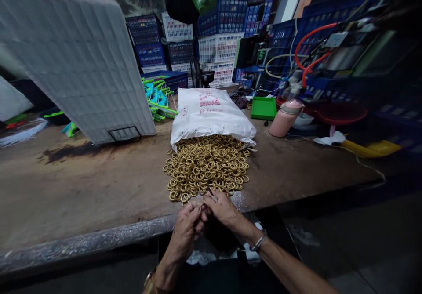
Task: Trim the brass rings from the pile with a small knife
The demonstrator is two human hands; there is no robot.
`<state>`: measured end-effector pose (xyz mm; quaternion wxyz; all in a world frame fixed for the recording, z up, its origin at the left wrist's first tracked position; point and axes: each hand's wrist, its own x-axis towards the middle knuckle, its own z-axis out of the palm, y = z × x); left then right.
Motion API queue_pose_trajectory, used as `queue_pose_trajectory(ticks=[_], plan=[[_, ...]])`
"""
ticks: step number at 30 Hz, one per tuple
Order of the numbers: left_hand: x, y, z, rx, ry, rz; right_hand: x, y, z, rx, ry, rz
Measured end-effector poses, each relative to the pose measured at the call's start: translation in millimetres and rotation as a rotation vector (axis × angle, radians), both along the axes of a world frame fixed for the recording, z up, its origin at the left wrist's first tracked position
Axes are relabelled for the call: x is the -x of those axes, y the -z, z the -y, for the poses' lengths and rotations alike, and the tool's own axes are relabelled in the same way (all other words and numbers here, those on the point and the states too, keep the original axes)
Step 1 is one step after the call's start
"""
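A heap of gold-coloured rings [204,166] spills from the mouth of a white woven sack [211,111] onto the table. Just in front of the heap, over the table's near edge, my two hands meet. My left hand [187,226] is closed, its thumb and fingers pinched on something small that I cannot make out. Closed around a thin tool with a dark, pointed tip [212,194], my right hand [225,209] almost touches the left fingertips. The tip points up toward the rings, and the fingers hide the rest of the tool.
On the left of the wooden table [125,188] stands a tall pale padded panel [79,61]. A green tray [263,108], a pink bottle [285,119] and a yellow scoop-like piece [372,148] lie to the right. Stacked crates [217,48] fill the back.
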<state>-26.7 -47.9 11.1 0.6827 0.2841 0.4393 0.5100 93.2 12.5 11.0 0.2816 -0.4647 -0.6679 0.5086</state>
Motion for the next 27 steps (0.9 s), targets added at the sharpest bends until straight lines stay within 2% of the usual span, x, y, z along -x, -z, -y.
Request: queue_pose_trajectory(ticks=[4,6,8,11,16,20,24,27], plan=[[0,1.1,4,0.009,-0.006,0.063,1,-2.7,2,0.018,-0.014,-0.002],[0,3.5,5,0.022,-0.016,0.073,0,-1.0,4,-0.024,0.003,0.045],[-1,6.0,6,0.035,-0.04,0.052,-2,2.3,7,-0.128,0.001,0.145],[-3,7.8,7,0.049,-0.087,-0.011,-6,8.6,14,-0.293,-0.097,0.352],[-6,8.8,8,0.05,-0.155,-0.123,-8,16.6,24,-0.385,-0.208,0.628],[-5,10.1,14,0.029,-0.105,-0.161,-11,18.7,20,-0.375,-0.165,0.746],[-6,7.5,23,0.045,-0.006,-0.012,-16,18.9,8,-0.375,-0.044,0.818],[-7,5.7,27,0.101,-0.003,0.109,-14,15.7,-1,-0.456,0.017,0.756]])
